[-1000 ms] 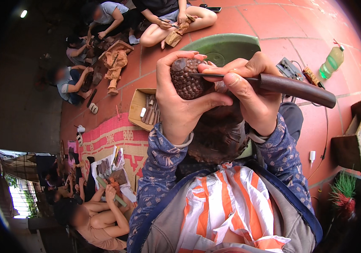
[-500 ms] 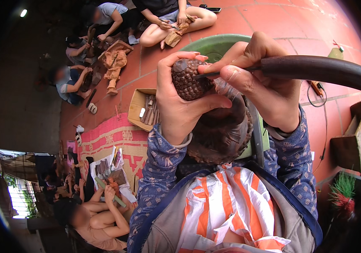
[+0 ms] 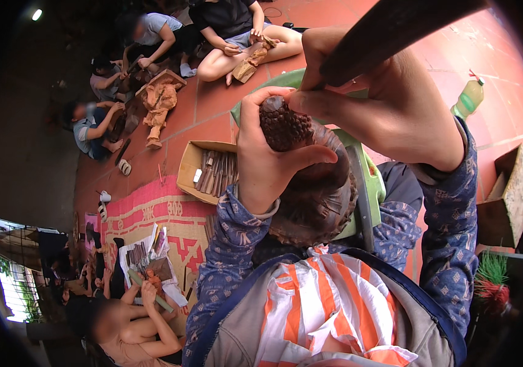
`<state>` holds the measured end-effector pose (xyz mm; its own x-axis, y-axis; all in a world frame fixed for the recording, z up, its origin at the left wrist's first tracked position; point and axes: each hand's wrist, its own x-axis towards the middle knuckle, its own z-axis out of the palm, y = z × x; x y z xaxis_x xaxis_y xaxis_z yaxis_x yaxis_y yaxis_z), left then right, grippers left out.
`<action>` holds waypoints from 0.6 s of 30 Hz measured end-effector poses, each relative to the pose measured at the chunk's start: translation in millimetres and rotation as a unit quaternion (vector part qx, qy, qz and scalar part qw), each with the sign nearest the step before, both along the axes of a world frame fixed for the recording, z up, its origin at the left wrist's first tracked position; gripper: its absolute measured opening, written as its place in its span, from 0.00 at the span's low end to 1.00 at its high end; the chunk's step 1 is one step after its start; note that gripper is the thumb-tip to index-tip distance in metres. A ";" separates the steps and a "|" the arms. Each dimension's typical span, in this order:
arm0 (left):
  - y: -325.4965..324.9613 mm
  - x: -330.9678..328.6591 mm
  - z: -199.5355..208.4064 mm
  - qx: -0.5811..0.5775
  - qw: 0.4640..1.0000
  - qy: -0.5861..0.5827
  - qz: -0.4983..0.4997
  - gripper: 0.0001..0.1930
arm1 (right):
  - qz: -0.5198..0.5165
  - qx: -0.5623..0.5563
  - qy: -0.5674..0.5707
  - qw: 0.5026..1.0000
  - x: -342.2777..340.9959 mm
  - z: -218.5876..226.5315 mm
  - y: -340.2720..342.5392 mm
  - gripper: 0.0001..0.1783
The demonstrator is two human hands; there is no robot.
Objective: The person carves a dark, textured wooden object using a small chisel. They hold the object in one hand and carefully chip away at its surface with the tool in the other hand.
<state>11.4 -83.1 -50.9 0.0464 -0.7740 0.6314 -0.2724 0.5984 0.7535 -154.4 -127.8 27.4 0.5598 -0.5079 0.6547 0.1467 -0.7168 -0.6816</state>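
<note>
A dark brown wood carving (image 3: 319, 208) with a head covered in small round knobs (image 3: 286, 125) stands in front of my chest. My left hand (image 3: 264, 162) is wrapped round the side of the head, fingers over its far side and thumb across the near side. In my right hand (image 3: 396, 110) is a carving chisel, its dark curved handle (image 3: 396, 43) slanting up to the right. The blade is hidden behind my fingers. My right fingertips meet the right side of the knobbed head, close to my left fingers.
A green basin (image 3: 368, 183) lies beneath and behind the carving. To the left is a cardboard box (image 3: 188, 174) of chisels on a red-and-tan mat (image 3: 151, 211). Right are a green-tinted bottle (image 3: 470, 98), a wooden box (image 3: 515, 202) and a green-red brush (image 3: 492, 278). Several people carve nearby.
My right hand has lifted and rolled over, swinging the chisel handle from nearly level to steeply slanted. Its blade, visible before, is now hidden. The knobbed head has turned slightly in my left hand.
</note>
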 end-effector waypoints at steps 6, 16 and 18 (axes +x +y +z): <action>2.6 -1.3 2.6 -0.001 0.999 -0.036 0.033 0.40 | 0.110 0.048 0.022 0.993 -2.2 2.8 -26.7 0.11; 1.4 6.5 2.9 -0.039 0.986 -0.137 0.091 0.43 | 0.266 0.204 -0.112 0.935 -3.4 -35.2 -43.5 0.09; 5.4 2.3 3.6 0.003 0.996 -0.066 0.064 0.43 | 0.208 0.152 -0.088 0.962 -3.0 -31.1 -35.0 0.11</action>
